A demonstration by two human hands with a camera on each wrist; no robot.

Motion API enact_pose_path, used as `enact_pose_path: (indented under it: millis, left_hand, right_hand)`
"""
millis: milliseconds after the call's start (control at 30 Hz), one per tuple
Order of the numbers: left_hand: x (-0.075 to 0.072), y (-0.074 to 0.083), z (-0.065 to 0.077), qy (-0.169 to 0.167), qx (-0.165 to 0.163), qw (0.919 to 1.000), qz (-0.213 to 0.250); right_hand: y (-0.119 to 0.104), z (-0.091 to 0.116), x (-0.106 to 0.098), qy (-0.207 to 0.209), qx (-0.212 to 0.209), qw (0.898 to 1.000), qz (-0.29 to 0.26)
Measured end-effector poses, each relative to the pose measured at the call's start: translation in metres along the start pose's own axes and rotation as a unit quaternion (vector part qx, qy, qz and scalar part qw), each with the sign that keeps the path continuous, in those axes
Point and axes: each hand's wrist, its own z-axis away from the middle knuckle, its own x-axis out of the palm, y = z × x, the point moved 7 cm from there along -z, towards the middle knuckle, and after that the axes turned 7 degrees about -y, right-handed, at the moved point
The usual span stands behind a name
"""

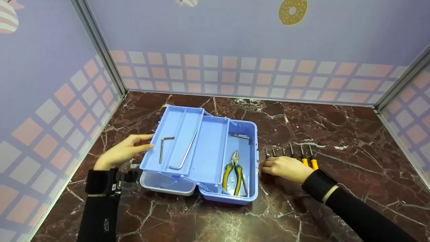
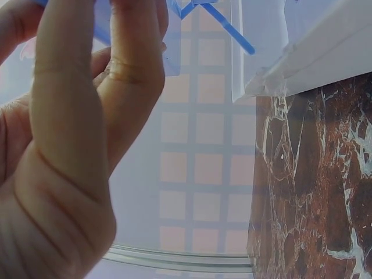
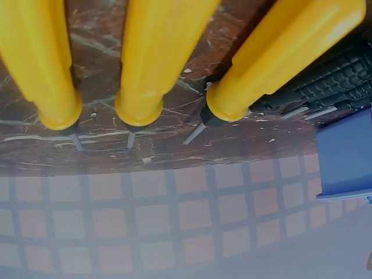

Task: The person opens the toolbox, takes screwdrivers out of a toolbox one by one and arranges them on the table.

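Note:
A light blue toolbox (image 1: 210, 148) stands unfolded, its stepped trays out to the left. At the upper tray's left edge, my left hand (image 1: 122, 153) grips the rim between thumb and fingers. Two hex keys lie in that tray, a short one (image 1: 161, 150) and a long one (image 1: 187, 151). Pliers (image 1: 234, 163) with yellow-green handles lie in the bottom compartment. To the toolbox's right, my right hand (image 1: 285, 168) reaches down over a row of screwdrivers, fingers by the black-handled ones (image 3: 337, 78); its fingertips are hidden, so I cannot tell whether they pinch one.
Yellow-handled screwdrivers (image 3: 142, 64) lie side by side under and beyond the right hand. Further hex keys (image 1: 240, 136) sit in the bottom compartment. The toolbox's translucent lid (image 1: 168, 188) hangs below the left tray. Patterned panels (image 1: 242, 77) border the dark marbled table (image 1: 215, 222).

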Motion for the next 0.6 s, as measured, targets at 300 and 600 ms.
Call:
enact_pose_path:
  millis: [300,600]
  left_hand:
    - [-0.001,0.000,0.001,0.008,-0.007,0.9997,-0.023]
    - [-0.001,0.001,0.001,0.012,-0.005,0.9995,-0.029]
  right_hand:
    - [0.014,0.004,-0.011,0.028,0.069,0.996,-0.045]
    - [0.040,0.007,-0.025,0.092,0.336,0.905,-0.245]
